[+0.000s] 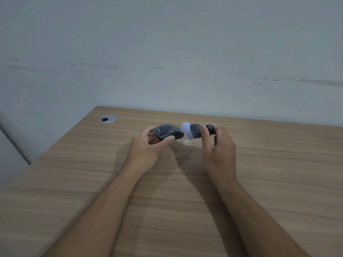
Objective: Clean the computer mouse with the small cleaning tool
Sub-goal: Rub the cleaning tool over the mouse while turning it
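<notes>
Above a tabletop (185, 201), the left grip (148, 145) clamps a mouse (168, 134) while the right grip (217, 143) clamps a brush (194, 131), its pale head just beside the mouse, so cleaning seems barely underway.

The light was dim and flat, with a cool grey cast over the wall (167, 43). Soft shadows of the forearms fell on the desk (278, 164) between and to the right of them, so the light came from the left and above. A small pale glare sat on the desk just under the brush (191, 131). The whole frame was slightly soft; the left hand (148, 145) and right hand (219, 147) showed mild motion blur, and the lettering on the mouse (168, 133) was unreadable. The desk's far edge bowed and its left edge slanted sharply with wide-angle distortion.
</notes>
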A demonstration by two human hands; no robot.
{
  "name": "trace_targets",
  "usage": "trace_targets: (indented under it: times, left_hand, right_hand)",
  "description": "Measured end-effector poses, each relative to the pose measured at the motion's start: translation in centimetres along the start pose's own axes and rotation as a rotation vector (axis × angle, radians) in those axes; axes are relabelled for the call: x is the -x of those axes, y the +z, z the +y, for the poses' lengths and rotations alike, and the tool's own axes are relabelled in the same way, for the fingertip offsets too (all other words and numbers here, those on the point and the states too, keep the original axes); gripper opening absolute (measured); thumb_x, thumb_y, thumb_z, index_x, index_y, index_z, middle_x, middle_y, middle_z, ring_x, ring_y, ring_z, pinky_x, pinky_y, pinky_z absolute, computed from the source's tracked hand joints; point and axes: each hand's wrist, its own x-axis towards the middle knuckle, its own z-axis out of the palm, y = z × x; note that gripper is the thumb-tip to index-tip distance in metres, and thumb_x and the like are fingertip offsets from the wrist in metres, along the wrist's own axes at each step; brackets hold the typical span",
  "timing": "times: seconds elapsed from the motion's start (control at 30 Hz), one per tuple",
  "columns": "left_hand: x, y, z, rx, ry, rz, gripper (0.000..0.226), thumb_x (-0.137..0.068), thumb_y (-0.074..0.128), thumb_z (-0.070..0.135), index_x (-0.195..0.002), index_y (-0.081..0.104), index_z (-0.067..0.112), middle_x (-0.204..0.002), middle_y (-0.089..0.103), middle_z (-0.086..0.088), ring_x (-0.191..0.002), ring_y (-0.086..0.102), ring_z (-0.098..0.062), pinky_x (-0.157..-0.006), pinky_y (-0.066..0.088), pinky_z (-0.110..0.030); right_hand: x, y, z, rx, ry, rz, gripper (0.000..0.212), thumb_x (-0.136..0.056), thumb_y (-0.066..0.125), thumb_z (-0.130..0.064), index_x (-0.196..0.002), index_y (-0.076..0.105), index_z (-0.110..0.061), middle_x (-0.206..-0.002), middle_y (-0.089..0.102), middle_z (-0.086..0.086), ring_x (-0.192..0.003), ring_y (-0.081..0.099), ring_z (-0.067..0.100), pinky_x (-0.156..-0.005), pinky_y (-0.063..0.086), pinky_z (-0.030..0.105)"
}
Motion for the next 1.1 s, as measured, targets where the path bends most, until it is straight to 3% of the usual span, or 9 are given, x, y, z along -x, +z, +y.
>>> trace_targets:
  times: [0.17, 0.27, 0.37, 0.43, 0.57, 0.67, 0.77, 0.93, 1.1]
  left_hand:
    - [0.2, 0.4, 0.0, -0.158, 0.058, 0.035, 0.036, -0.087, 0.094, 0.024, -0.119, 0.078, 0.026, -0.097, 0.088, 0.004, -0.089, 0.084, -0.016, -0.079, 0.061, -0.025]
    - [0.3, 0.5, -0.1, -0.186, 0.081, 0.056, 0.040, -0.085, 0.096, 0.028, -0.120, 0.078, 0.028, -0.098, 0.088, 0.006, -0.092, 0.084, -0.022, -0.082, 0.063, -0.032]
    - [0.5, 0.3, 0.1, -0.240, 0.107, 0.062, 0.042, -0.084, 0.096, 0.033, -0.121, 0.076, 0.033, -0.099, 0.087, 0.012, -0.083, 0.081, -0.010, -0.075, 0.060, -0.021]
    - [0.5, 0.3, 0.1, -0.320, 0.118, 0.063, 0.042, -0.083, 0.096, 0.035, -0.120, 0.075, 0.034, -0.095, 0.085, 0.013, -0.073, 0.074, 0.002, -0.069, 0.053, -0.013]
    - [0.3, 0.5, 0.2, -0.445, 0.111, 0.080, 0.045, -0.082, 0.097, 0.027, -0.122, 0.077, 0.028, -0.091, 0.081, 0.011, -0.068, 0.067, 0.005, -0.062, 0.048, -0.009]
    - [0.5, 0.4, 0.3, -0.410, 0.121, 0.069, 0.043, -0.084, 0.096, 0.024, -0.123, 0.077, 0.026, -0.089, 0.081, 0.012, -0.063, 0.066, 0.009, -0.060, 0.047, -0.007]
    - [0.7, 0.1, 0.4, -0.377, 0.132, 0.065, 0.045, -0.084, 0.096, 0.032, -0.124, 0.076, 0.029, -0.093, 0.083, 0.011, -0.069, 0.068, 0.007, -0.064, 0.049, -0.008]
    - [0.5, 0.1, 0.2, -0.386, 0.147, 0.035, 0.051, -0.082, 0.096, 0.019, -0.125, 0.073, 0.034, -0.109, 0.082, 0.014, -0.099, 0.077, -0.010, -0.083, 0.063, -0.030]
    - [0.5, -0.1, -0.1, -0.296, 0.175, 0.008, 0.054, -0.085, 0.095, 0.017, -0.131, 0.071, 0.033, -0.117, 0.083, 0.010, -0.106, 0.079, -0.015, -0.095, 0.063, -0.033]
  right_hand:
    - [0.9, 0.3, -1.8, 0.018, -0.217, -0.062, 0.014, -0.108, 0.066, -0.028, -0.112, 0.072, -0.016, -0.102, 0.068, -0.009, -0.092, 0.058, 0.010, -0.085, 0.043, 0.016]
    - [0.5, 0.9, -0.7, 0.057, -0.171, -0.020, 0.015, -0.107, 0.066, -0.028, -0.112, 0.072, -0.016, -0.103, 0.067, -0.008, -0.095, 0.059, 0.014, -0.087, 0.047, 0.025]
    - [0.1, 0.4, -0.2, 0.041, -0.077, 0.011, 0.016, -0.109, 0.064, -0.032, -0.111, 0.071, -0.018, -0.103, 0.068, -0.008, -0.097, 0.061, 0.016, -0.090, 0.049, 0.034]
    - [0.4, 0.0, -1.0, 0.009, -0.130, -0.005, 0.017, -0.109, 0.063, -0.032, -0.112, 0.071, -0.018, -0.103, 0.068, -0.008, -0.096, 0.060, 0.015, -0.089, 0.049, 0.028]
    - [1.2, 0.7, -2.4, 0.019, -0.328, -0.113, 0.018, -0.108, 0.064, -0.028, -0.114, 0.072, -0.013, -0.104, 0.069, -0.003, -0.095, 0.060, 0.016, -0.088, 0.045, 0.023]
    - [0.7, 1.4, -1.1, 0.072, -0.246, -0.055, 0.017, -0.107, 0.067, -0.028, -0.111, 0.072, -0.012, -0.102, 0.069, -0.003, -0.095, 0.061, 0.021, -0.087, 0.044, 0.026]
    - [0.4, 0.7, -0.7, 0.053, -0.159, -0.002, 0.015, -0.107, 0.067, -0.029, -0.110, 0.071, -0.015, -0.100, 0.065, -0.008, -0.095, 0.059, 0.017, -0.087, 0.046, 0.030]
    - [1.3, 0.7, -2.4, 0.026, -0.363, -0.118, 0.012, -0.106, 0.069, -0.021, -0.111, 0.072, -0.011, -0.102, 0.069, -0.003, -0.094, 0.061, 0.019, -0.087, 0.047, 0.029]
    - [0.3, 1.0, -0.6, 0.117, -0.159, -0.004, 0.023, -0.105, 0.061, -0.042, -0.109, 0.070, -0.021, -0.103, 0.069, -0.008, -0.098, 0.064, 0.025, -0.087, 0.053, 0.054]
